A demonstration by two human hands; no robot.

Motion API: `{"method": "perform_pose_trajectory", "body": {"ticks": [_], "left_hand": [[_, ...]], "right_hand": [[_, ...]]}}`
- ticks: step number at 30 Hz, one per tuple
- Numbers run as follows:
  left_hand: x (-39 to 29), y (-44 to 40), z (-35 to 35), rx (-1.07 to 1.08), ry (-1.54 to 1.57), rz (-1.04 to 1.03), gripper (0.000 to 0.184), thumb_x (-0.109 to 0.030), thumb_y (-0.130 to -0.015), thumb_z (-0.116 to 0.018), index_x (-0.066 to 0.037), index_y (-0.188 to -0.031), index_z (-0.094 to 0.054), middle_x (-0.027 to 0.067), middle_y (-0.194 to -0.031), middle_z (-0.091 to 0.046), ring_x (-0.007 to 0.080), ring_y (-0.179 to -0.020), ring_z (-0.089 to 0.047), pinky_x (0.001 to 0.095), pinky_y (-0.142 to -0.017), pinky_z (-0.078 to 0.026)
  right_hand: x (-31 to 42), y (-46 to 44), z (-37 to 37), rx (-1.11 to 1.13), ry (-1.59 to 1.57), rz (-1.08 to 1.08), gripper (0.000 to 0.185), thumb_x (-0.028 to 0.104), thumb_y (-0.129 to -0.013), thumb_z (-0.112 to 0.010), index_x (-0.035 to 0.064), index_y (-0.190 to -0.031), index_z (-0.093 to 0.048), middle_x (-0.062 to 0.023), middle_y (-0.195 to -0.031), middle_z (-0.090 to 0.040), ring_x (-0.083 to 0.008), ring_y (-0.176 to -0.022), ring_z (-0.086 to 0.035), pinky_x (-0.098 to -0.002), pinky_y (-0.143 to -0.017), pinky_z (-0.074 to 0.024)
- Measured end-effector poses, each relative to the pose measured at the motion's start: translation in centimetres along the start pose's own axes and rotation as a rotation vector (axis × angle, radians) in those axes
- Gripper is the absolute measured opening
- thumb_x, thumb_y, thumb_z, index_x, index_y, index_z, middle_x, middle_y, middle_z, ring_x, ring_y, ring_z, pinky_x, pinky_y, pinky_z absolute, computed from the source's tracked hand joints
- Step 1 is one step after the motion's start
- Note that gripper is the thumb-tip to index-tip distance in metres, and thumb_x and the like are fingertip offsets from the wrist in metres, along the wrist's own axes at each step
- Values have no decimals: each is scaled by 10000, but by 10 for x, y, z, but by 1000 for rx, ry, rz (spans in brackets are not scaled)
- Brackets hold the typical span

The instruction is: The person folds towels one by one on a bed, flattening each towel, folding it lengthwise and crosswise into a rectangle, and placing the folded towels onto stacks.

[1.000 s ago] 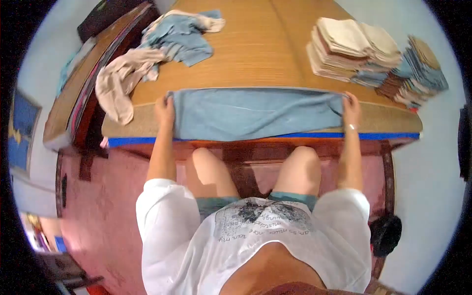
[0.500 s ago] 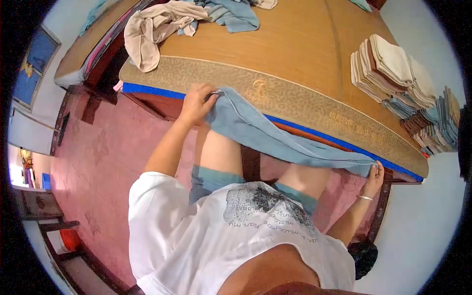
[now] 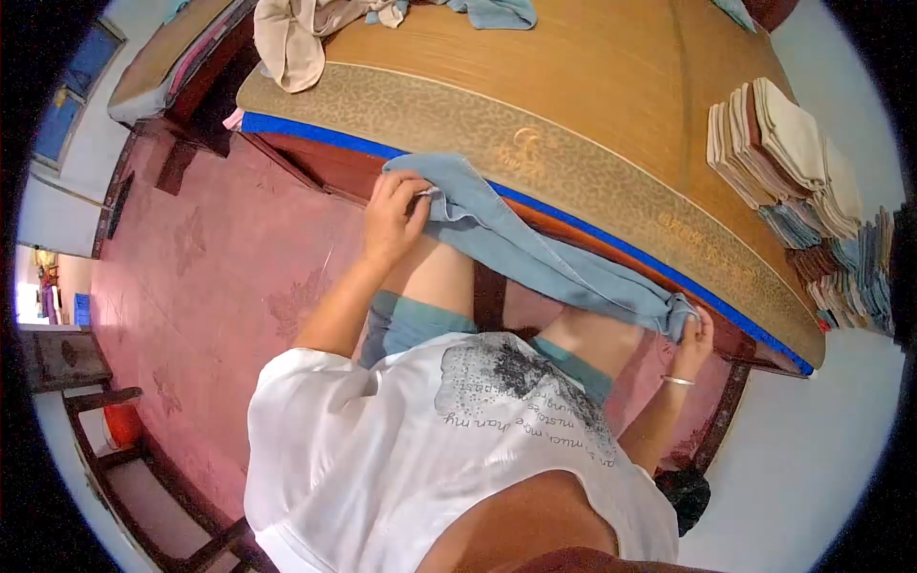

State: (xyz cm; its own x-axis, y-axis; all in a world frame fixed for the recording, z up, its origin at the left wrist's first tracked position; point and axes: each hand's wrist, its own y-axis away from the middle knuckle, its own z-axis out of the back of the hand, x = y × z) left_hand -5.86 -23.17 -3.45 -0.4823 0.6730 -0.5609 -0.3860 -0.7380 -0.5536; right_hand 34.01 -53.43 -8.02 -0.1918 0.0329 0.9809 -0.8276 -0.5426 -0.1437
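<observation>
A blue towel (image 3: 535, 253) with pale stitched edges is stretched sideways above my thighs, in front of the bed's edge. My left hand (image 3: 394, 218) is closed on its left end, with part of the cloth folded back over the fingers. At the other end, my right hand (image 3: 695, 342), with a bracelet at the wrist, pinches a bunched corner. The towel's middle hangs in a long, loose, narrow fold between both hands.
Before me is a bed with a tan mat (image 3: 573, 76) and patterned border. Folded cream and brown towels (image 3: 788, 134) are stacked at its right, beside folded blue and brown ones (image 3: 845, 253). A rumpled beige cloth (image 3: 291, 48) lies at the far left. A red bucket (image 3: 121, 425) stands lower left.
My right hand has moved left and inward, and the towel's right end is now bunched. At the left end, the cloth now folds over my left hand. The view has shifted slightly.
</observation>
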Motion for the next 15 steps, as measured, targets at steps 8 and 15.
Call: {"method": "perform_pose_trajectory", "body": {"ticks": [8, 15], "left_hand": [[2, -17, -6, 105, -163, -265, 203, -80, -674, -609, -77, -876, -586, 71, -1051, -579, 268, -1006, -504, 405, -923, -333], [-12, 24, 14, 273, -97, -241, 247, -54, -643, -609, -80, -888, -592, 72, -963, -603, 260, -929, -538, 371, -792, -407]], "right_hand": [[16, 26, -67, 131, 556, 395, 196, 106, -795, -573, 22, -972, -568, -27, -811, -556, -69, -739, -499, -212, -669, -408], [8, 24, -57, 107, 259, 100, 168, 58, -835, -540, 32, -1000, -556, 35, -734, -473, -49, -616, -387, -192, -546, -337]]}}
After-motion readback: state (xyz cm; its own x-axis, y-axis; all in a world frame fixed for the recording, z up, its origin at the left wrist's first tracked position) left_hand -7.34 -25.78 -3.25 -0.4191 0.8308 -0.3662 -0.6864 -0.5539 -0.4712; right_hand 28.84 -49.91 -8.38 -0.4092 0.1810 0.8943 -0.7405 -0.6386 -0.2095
